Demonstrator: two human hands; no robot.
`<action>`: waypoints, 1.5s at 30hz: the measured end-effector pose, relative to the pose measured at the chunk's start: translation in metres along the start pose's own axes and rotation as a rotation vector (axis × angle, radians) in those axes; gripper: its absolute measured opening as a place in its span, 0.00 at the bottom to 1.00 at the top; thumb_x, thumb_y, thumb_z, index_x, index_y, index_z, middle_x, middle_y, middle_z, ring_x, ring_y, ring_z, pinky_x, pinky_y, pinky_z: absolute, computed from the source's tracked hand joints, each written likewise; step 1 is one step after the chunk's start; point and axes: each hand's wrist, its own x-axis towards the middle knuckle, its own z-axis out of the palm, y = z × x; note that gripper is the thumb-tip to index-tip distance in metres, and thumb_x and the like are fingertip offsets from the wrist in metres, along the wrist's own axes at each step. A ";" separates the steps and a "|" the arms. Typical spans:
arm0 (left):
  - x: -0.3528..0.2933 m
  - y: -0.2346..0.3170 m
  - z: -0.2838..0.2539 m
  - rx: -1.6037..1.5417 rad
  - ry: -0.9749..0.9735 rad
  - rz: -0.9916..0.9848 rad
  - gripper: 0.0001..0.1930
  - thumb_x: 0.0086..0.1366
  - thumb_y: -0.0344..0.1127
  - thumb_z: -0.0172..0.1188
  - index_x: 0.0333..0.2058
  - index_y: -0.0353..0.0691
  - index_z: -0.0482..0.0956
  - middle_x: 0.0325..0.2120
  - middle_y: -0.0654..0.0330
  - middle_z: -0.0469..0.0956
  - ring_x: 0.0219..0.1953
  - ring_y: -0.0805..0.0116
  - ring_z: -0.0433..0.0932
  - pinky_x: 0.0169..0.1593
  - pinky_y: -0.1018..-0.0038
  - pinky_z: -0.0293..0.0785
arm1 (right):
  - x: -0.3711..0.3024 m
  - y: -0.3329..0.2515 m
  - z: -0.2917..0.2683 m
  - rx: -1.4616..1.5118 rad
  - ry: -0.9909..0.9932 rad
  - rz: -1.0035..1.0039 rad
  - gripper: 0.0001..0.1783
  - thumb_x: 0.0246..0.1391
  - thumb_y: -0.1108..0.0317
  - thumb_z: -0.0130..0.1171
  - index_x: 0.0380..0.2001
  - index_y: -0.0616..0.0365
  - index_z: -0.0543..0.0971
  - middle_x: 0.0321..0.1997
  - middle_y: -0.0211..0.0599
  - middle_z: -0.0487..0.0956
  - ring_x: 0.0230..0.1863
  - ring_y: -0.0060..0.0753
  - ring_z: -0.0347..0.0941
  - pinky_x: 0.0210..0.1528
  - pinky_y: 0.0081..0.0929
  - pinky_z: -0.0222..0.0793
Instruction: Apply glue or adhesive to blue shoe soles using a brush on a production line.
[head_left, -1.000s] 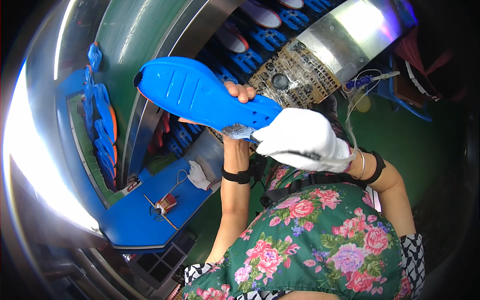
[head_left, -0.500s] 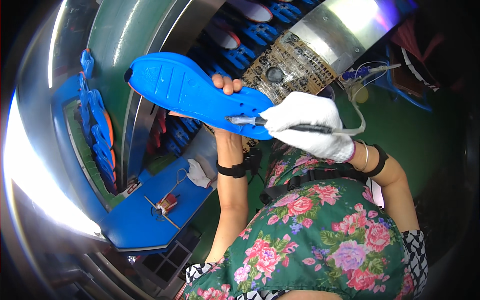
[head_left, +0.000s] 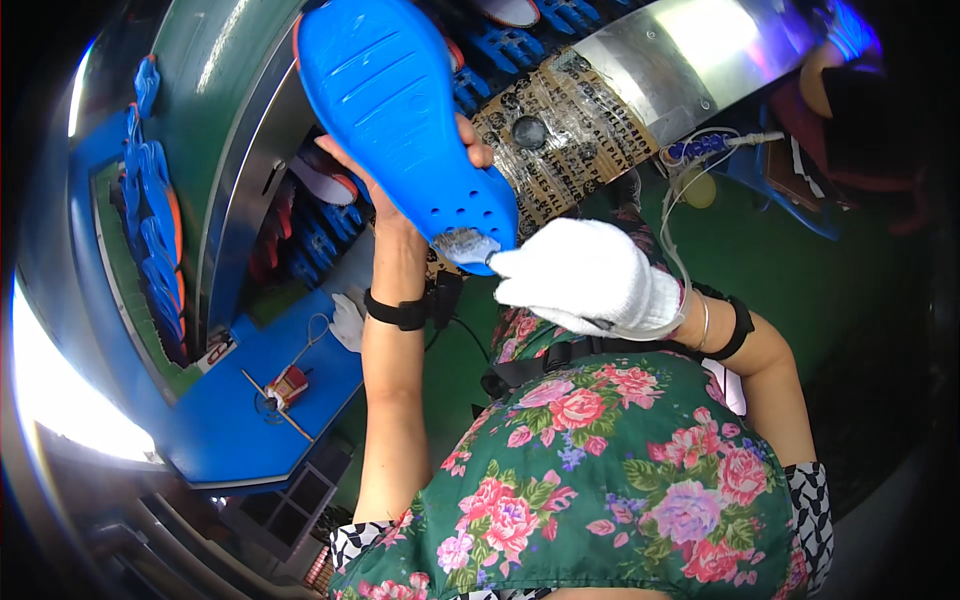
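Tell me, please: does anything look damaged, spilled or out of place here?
No spill stands out. Slightly odd: only the right hand is gloved; the left hand is bare, while a white glove lies on the blue table. Taped cardboard beside the shiny metal panel also looks makeshift.

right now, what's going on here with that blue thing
A person's bare left hand holds up a blue shoe sole, grooved face toward the camera. The white-gloved right hand holds a brush, its bristles against the sole's lower end. A small red container sits on the blue table.
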 end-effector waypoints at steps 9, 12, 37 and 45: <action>0.000 0.005 -0.008 -0.027 -0.078 -0.291 0.71 0.43 0.95 0.37 0.69 0.33 0.61 0.46 0.36 0.79 0.42 0.42 0.84 0.45 0.51 0.85 | 0.010 0.016 -0.016 0.040 -0.131 -0.128 0.18 0.49 0.73 0.69 0.46 0.54 0.86 0.51 0.42 0.86 0.40 0.42 0.83 0.41 0.35 0.79; 0.003 0.011 -0.020 -0.016 -0.025 -0.371 0.69 0.47 0.93 0.36 0.70 0.34 0.60 0.50 0.34 0.78 0.44 0.41 0.84 0.45 0.47 0.85 | 0.003 0.007 -0.009 -0.038 -0.292 -0.088 0.20 0.51 0.72 0.66 0.50 0.51 0.86 0.52 0.42 0.85 0.41 0.43 0.83 0.41 0.36 0.80; -0.031 -0.049 -0.008 0.175 0.304 -0.050 0.25 0.78 0.44 0.51 0.65 0.35 0.67 0.60 0.48 0.76 0.59 0.53 0.78 0.64 0.54 0.76 | 0.062 0.036 -0.061 0.020 -0.034 0.164 0.11 0.49 0.77 0.70 0.38 0.57 0.88 0.41 0.41 0.88 0.40 0.39 0.84 0.44 0.33 0.79; -0.049 -0.050 -0.005 -0.271 0.262 -0.173 0.33 0.75 0.58 0.49 0.69 0.42 0.63 0.65 0.42 0.68 0.60 0.38 0.75 0.61 0.40 0.75 | 0.051 0.015 -0.060 -0.109 0.026 0.057 0.11 0.45 0.79 0.73 0.33 0.56 0.87 0.36 0.41 0.87 0.36 0.41 0.83 0.39 0.32 0.78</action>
